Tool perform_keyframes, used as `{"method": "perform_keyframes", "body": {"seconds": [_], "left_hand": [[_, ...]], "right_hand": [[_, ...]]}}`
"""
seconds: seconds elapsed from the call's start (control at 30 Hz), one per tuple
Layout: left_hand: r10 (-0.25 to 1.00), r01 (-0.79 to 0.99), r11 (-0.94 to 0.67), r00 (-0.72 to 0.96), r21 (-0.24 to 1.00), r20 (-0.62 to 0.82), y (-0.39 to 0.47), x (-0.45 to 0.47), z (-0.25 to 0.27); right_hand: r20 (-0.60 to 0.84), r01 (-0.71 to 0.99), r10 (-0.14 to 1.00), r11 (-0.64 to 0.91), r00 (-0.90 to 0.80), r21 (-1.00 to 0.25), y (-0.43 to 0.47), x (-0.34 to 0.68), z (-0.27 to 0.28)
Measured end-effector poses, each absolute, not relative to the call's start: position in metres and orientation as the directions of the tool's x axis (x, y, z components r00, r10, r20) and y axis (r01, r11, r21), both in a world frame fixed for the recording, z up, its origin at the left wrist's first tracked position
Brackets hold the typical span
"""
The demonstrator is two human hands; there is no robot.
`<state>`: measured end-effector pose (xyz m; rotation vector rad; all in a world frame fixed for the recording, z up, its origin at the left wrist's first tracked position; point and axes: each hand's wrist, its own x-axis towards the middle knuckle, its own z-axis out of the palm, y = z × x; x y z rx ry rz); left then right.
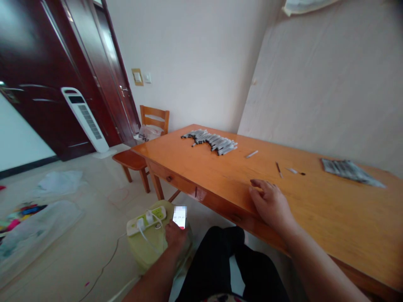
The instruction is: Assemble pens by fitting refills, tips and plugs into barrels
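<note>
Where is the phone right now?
In the head view the phone is low and left of centre, off the table, under the left hand on a pale green stool, beside a power strip.

Phone (179, 217) screen blurred — packet (349, 170) print too small to read.

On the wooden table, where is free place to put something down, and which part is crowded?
The table is bare right of the right hand, up to the near edge. A second bare strip lies between that hand and the pile of pens. The far side is busier: pens, loose pen parts and a flat packet.
</note>
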<state>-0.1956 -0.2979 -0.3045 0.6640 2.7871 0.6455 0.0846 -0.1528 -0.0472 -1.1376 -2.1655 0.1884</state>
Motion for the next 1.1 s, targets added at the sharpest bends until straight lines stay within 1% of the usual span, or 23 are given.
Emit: {"method": "perform_keyframes", "body": {"seconds": [0.13, 0.37, 0.63, 1.1], "left_hand": [[0.448, 0.361, 0.828, -0.886, 0.429, -0.120, -0.291, -0.202, -0.310], [0.434, 0.345, 0.847, -0.888, 0.405, -0.152, -0.285, -0.208, -0.314], [0.443, 0.350, 0.844, -0.882, 0.407, -0.159, -0.285, -0.211, -0.316], [0.424, 0.351, 0.866, -0.892, 0.356, -0.154, -0.282, -0.214, -0.320]], "right_hand": [[0.505, 0.667, 0.761, 0.625, -0.406, -0.406, -0.155, 0.084, -0.047], [0.478, 0.668, 0.766, 0.626, -0.430, -0.402, -0.156, 0.085, -0.046], [0.475, 0.649, 0.769, 0.627, -0.428, -0.431, -0.156, 0.085, -0.045], [0.469, 0.658, 0.771, 0.624, -0.431, -0.421, -0.157, 0.085, -0.044]]}}
